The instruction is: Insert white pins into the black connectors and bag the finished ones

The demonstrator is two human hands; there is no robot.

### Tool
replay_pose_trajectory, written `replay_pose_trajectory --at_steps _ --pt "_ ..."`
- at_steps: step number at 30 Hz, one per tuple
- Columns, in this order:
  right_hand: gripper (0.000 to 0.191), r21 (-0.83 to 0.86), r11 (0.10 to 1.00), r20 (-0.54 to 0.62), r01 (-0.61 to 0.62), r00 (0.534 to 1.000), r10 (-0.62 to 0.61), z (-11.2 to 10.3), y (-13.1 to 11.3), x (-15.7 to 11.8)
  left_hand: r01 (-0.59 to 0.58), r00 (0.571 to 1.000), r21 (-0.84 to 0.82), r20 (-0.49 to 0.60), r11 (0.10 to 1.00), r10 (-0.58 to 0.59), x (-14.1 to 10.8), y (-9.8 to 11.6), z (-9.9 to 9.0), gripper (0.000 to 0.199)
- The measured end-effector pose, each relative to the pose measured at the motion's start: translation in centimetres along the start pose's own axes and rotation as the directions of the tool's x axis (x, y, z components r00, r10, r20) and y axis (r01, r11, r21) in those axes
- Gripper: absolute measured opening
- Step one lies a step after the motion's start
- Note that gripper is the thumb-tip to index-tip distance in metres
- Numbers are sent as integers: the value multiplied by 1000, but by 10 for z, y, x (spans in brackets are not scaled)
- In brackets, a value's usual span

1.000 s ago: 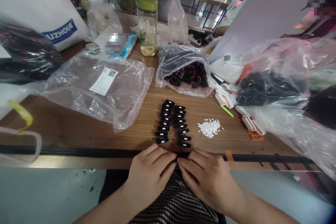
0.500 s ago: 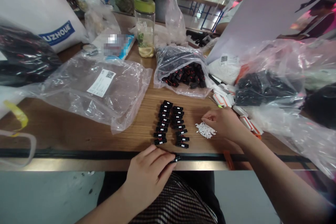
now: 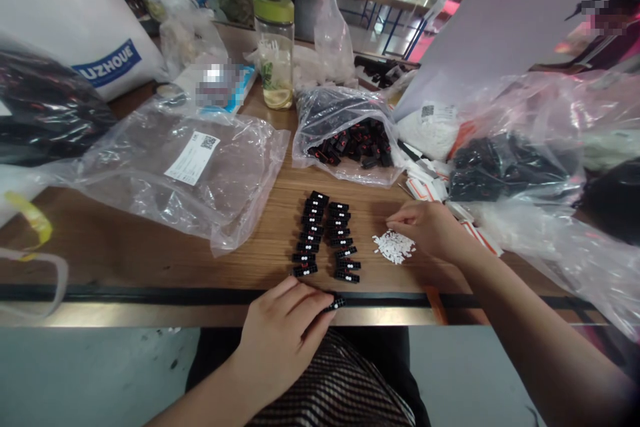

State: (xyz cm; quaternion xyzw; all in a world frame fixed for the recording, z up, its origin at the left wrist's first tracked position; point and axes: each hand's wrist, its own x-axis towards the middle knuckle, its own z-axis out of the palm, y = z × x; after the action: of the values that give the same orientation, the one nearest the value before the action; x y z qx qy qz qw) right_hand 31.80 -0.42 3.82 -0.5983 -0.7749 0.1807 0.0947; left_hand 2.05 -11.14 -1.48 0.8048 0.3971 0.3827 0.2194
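At the table's front edge my left hand (image 3: 285, 327) grips a small black connector (image 3: 339, 303) between thumb and fingers; one white dot shows on it. My right hand (image 3: 425, 227) is pinched just above and beside a pile of small white pieces (image 3: 394, 247); whatever its fingertips hold is too small to make out. Between the hands, two rows of black connectors lie on the wood, a left row (image 3: 311, 229) and a right row (image 3: 342, 241), with white dots on their faces.
Behind the rows lies an open plastic bag (image 3: 350, 140) of black connectors. A flat clear bag (image 3: 225, 167) is at left, with a green-lidded bottle (image 3: 275, 53) behind. White labelled strips (image 3: 425, 183) and bags (image 3: 515, 167) stand at right.
My right hand has shifted slightly at the white pile, its fingertips a little farther back and more of the pile showing. My left hand and its connector stay in place.
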Motion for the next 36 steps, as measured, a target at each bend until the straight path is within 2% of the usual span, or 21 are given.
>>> replay_pose_trajectory --at_steps 3,6,8,10,13,16,20,25,29,32,36 --pt "23 -160 985 -16 63 998 -67 0 -2 2 8 1000 9 0 1000 -8 -1 0 0 12" --pt "19 -232 973 -5 16 1000 -18 -1 -2 4 8 1000 11 -4 1000 -8 -1 0 1 12" --pt "17 -162 987 -2 -21 1000 21 1 -9 1 9 1000 6 -2 1000 -9 -1 0 1 12" --pt "17 -2 1000 4 -22 1000 22 4 -25 -9 13 1000 3 5 1000 -13 -2 0 1 12" --pt "19 217 974 32 66 997 -74 14 -62 -34 26 1000 2 14 1000 -26 -2 -1 2 10" --pt "16 274 942 47 193 976 -214 30 -94 -56 28 999 12 22 1000 -28 -2 -1 2 5" --pt "12 291 916 38 275 954 -298 44 -109 -66 17 999 15 30 1000 -17 -1 0 1 3" --pt "13 234 924 31 301 948 -317 51 -110 -64 14 1000 12 25 1000 -14 -1 0 0 5" --pt "20 110 928 11 356 933 -360 52 -115 -65 13 1000 20 25 1000 -14 -1 0 0 6" --pt "24 0 901 -23 433 901 -433 51 -117 -67 17 999 27 26 999 -18 -1 0 1 5" --pt "19 -69 867 -105 494 860 -499 48 -116 -71 17 1000 24 21 1000 -17 -1 -1 1 5"
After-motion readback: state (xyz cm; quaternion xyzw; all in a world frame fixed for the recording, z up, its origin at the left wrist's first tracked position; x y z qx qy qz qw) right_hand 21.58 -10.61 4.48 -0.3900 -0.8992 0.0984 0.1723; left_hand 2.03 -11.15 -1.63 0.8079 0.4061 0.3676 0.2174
